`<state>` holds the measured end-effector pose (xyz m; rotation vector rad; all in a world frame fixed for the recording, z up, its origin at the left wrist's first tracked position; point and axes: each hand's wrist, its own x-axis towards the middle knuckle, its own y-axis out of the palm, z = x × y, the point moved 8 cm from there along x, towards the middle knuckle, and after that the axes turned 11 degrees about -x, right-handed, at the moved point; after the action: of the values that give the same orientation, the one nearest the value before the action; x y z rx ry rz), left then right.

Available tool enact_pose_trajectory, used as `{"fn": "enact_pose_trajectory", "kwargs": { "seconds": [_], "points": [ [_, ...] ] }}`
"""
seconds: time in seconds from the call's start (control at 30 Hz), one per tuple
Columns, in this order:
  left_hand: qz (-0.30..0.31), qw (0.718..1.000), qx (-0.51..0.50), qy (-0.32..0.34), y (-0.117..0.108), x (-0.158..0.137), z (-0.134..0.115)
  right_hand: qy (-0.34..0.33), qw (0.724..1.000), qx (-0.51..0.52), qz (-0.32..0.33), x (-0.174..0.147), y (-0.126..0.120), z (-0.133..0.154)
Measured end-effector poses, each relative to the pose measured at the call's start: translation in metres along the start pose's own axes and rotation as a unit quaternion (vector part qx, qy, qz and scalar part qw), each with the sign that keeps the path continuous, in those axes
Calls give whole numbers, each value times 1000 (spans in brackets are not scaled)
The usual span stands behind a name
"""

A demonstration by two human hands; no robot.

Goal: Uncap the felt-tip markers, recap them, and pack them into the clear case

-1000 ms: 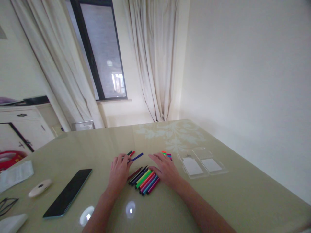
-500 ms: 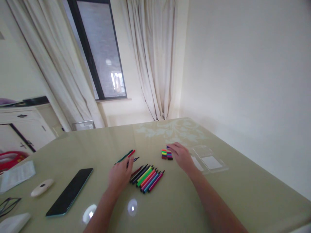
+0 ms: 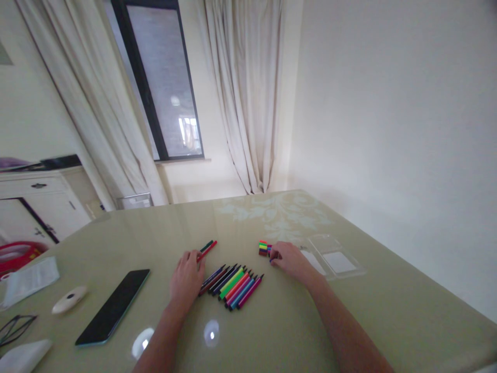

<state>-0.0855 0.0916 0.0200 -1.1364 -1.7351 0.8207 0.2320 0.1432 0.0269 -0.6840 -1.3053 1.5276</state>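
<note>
My left hand [image 3: 187, 277] is closed on the lower part of a red marker [image 3: 208, 249], which still has its red cap on. A dark green marker [image 3: 206, 246] lies right beside it, partly covered by my fingers. To the right, several uncapped markers [image 3: 236, 285] lie side by side in a slanted row, dark tips pointing away from me. My right hand [image 3: 291, 259] pinches a small dark blue marker cap [image 3: 272, 260] just above the table. Next to its fingertips sits a cluster of loose coloured caps [image 3: 263, 247], partly hidden by the hand.
Behind my right hand lies an open clear plastic case [image 3: 351, 269] with white card inside. On the left are a black phone [image 3: 114, 305], a white oval object [image 3: 70, 299], glasses [image 3: 17, 329] and a white packet [image 3: 31, 280]. A wall borders the table's right side.
My left hand has laid an uncapped dark marker at the row's left end and moved onto the red marker. My right hand has come down nearer the table with the blue cap.
</note>
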Motion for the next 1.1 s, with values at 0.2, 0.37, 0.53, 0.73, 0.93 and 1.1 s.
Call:
{"fn": "enact_pose_trajectory", "kwargs": {
  "seconds": [0.2,0.37,0.53,0.73,0.93,1.1],
  "points": [
    [25,999,-2,-47,7,2,20,17,999,-10,-30,2,-3,-5],
    [-8,1000,19,-2,-1,3,8,26,998,-2,-63,2,-10,-8],
    [-43,998,-4,37,-7,3,-5,33,998,-13,-42,0,-7,-8],
    [-41,997,-41,52,-6,2,-10,21,999,-17,-35,2,-2,-7],
    [-51,988,-111,96,-8,-2,-26,18,997,15,-75,4,-9,-5],
    [-63,981,-133,129,-10,-7,-42,50,995,11,-82,3,-14,-14]
  ]
}}
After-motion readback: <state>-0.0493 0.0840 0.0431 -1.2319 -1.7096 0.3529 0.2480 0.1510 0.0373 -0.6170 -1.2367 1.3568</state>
